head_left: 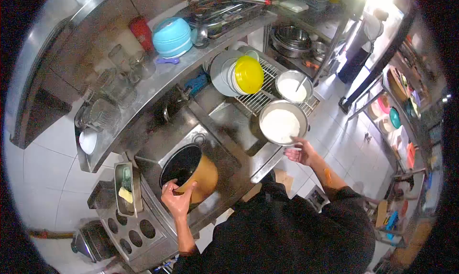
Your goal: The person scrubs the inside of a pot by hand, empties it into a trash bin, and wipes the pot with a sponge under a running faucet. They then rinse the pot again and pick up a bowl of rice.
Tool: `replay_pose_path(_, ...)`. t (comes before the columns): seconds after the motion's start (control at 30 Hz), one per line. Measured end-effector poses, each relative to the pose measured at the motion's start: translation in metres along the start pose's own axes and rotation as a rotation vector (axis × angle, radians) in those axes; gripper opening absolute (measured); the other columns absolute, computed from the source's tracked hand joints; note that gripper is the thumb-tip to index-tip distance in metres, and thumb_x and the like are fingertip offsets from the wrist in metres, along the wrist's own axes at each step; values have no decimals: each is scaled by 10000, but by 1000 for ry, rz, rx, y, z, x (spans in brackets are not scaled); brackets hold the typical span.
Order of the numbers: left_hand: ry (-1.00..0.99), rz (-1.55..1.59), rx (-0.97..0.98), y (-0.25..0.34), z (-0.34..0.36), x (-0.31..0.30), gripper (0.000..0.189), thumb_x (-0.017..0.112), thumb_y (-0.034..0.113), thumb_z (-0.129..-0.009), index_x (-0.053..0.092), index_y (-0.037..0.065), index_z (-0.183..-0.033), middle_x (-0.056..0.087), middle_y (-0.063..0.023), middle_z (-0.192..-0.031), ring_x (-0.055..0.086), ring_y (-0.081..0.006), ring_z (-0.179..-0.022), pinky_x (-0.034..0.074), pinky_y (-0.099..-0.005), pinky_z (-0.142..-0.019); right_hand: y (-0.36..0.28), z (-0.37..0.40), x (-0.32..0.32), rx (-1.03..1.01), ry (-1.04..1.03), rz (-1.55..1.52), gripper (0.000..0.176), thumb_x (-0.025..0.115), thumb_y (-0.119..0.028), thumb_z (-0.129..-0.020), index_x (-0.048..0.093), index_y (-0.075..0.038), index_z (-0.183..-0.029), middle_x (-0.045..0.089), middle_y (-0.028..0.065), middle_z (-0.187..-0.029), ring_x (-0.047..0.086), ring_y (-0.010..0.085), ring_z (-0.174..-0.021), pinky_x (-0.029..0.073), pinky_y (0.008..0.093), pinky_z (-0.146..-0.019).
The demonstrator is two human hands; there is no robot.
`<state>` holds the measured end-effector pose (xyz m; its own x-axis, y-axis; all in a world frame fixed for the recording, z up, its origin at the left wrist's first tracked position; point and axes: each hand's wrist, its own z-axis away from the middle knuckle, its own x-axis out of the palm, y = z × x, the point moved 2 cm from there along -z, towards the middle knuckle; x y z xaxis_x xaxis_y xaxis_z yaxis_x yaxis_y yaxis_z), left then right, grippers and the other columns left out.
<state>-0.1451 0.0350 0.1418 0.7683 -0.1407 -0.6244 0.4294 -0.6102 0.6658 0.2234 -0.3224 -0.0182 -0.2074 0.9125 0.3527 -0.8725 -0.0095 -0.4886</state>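
My left hand [178, 197] is closed over the rim of a tall golden-brown pot [205, 178] with a dark inside, which stands tilted in the metal sink [224, 154]. Its fingers reach over the edge, the thumb staying outside. My right hand [302, 153] is at the near edge of a metal bowl [306, 121] filled with something white, at the end of the rack. The thumb meets or overlaps the bowl's rim, while the other fingers are spread apart below it. Beyond sits a smaller metal bowl [306, 95], also with white contents and a utensil in it.
A yellow container [249, 75] and a large grey pot [220, 73] stand on the wire rack [270, 75]. Glass jugs [106, 114] and a light-blue bowl [171, 37] line the shelf. Left of the sink is a metal tray [136, 197] with sponges. A person [366, 37] stands in the background.
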Motion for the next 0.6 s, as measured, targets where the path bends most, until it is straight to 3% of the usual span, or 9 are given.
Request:
replay_pose_path(0.03, 35, 29, 108, 14, -1, 8, 564, 962, 269, -594, 471, -1, -655, 568, -125, -772, 559, -236, -732, 468, -383, -675, -14, -2, 4, 33, -122, -99, 709, 627, -424, -888, 324, 33, -1337, 690, 237, -1006, 709, 306, -879, 595, 422, -804)
replay_pose_path(0.07, 0, 3, 80, 18, 0, 17, 563, 973, 266, -568, 482, 6, -660, 631, -160, -885, 630, -290, -855, 507, -395, -745, -20, -13, -2, 40, -190, -103, 612, 595, -323, -906, 356, 60, -1318, 663, 277, -1055, 704, 336, -905, 599, 429, -851)
replay_pose_path(0.17, 7, 24, 26, 38, 3, 47, 533, 967, 285, -544, 515, 39, -686, 670, -159, -972, 646, -295, -907, 518, -398, -798, -30, -41, -13, 48, -320, -41, 516, 560, -216, -904, 388, 69, -1298, 641, 283, -1112, 702, 356, -921, 605, 427, -862)
replay_pose_path(0.2, -1, -29, 23, 43, 5, 56, 540, 971, 287, -521, 519, 40, -685, 674, -172, -1001, 647, -302, -913, 522, -396, -805, -32, -39, -9, 9, -263, -67, 472, 526, -132, -882, 411, 79, -1288, 636, 279, -1131, 687, 354, -988, 586, 455, -915)
replay_pose_path(0.33, 77, -99, 59, 74, 17, 97, 547, 972, 307, -515, 518, 43, -667, 670, -179, -1006, 649, -300, -918, 525, -390, -806, -37, -60, -17, 174, -301, 21, 461, 473, -114, -906, 405, 25, -1340, 585, 251, -1261, 644, 390, -1088, 554, 481, -965)
replay_pose_path(0.43, 71, -120, 77, 98, 18, 117, 524, 969, 297, -519, 533, 30, -637, 671, -170, -897, 651, -296, -971, 535, -398, -755, -40, -46, -7, 53, -522, -3, 537, 498, -129, -890, 399, 68, -1380, 526, 227, -1362, 569, 335, -1223, 479, 461, -1062)
replay_pose_path(0.47, 75, -131, 98, 101, 19, 124, 519, 967, 302, -522, 533, 37, -629, 664, -156, -870, 651, -297, -971, 535, -398, -752, -40, -41, -6, 20, -538, 69, 623, 516, -176, -892, 339, 85, -1430, 521, 216, -1373, 536, 326, -1260, 456, 462, -1081)
replay_pose_path(0.6, 74, -150, 79, 90, 33, 143, 512, 959, 341, -527, 535, 67, -617, 617, -81, -750, 645, -270, -981, 500, -439, -797, -49, -27, -2, 85, -449, 214, 652, 537, -221, -886, 345, 79, -1431, 517, 213, -1378, 542, 334, -1247, 458, 460, -1074)
